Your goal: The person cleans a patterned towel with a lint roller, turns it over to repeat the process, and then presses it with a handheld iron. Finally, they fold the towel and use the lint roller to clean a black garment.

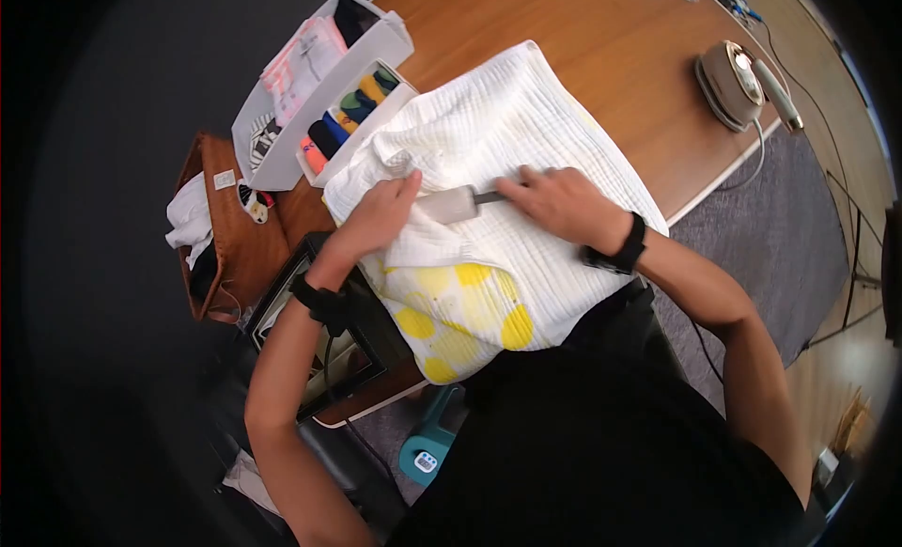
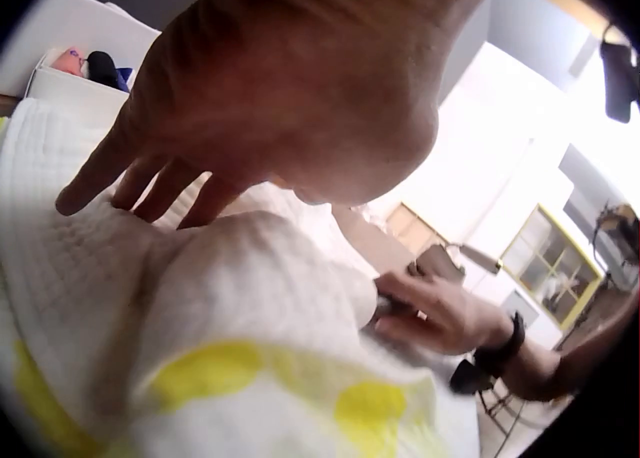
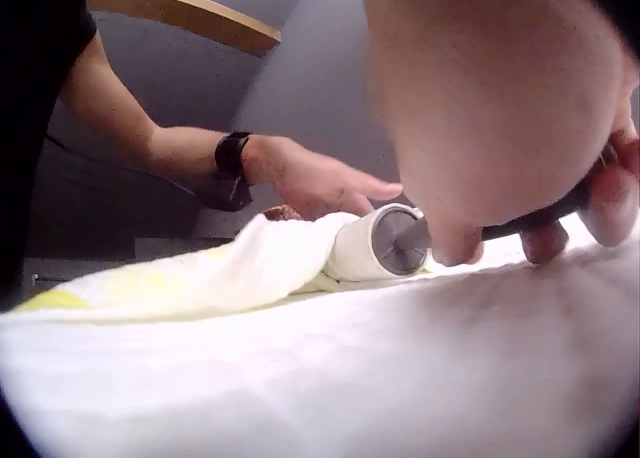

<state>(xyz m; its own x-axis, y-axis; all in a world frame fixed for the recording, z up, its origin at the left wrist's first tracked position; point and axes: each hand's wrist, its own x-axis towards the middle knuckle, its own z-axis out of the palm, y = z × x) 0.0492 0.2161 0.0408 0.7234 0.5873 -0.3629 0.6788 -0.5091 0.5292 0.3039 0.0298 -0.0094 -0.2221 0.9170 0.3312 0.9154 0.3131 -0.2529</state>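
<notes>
A white crinkled cloth (image 1: 554, 115) with yellow spots on its turned-up underside lies spread over the near part of the table. My right hand (image 1: 568, 207) grips the dark handle of a lint roller (image 1: 449, 205), whose white roll lies on the cloth and points toward my left hand (image 1: 378, 218). In the right wrist view, the end of the roll (image 3: 400, 241) faces the camera, and fingers curl round the handle. Fairly straight fingers (image 2: 90, 178) of my left hand touch the bunched cloth, beside the roll's far end. A raised fold hides part of the roll in the left wrist view.
Two white boxes (image 1: 252, 138) with folded clothes and rolled socks stand at the table's left, near a brown basket (image 1: 246, 232) of clothing. A garment steamer (image 1: 735, 85) with a cord sits at the far right edge. A dark glass-lidded case (image 1: 324, 387) lies near my left forearm.
</notes>
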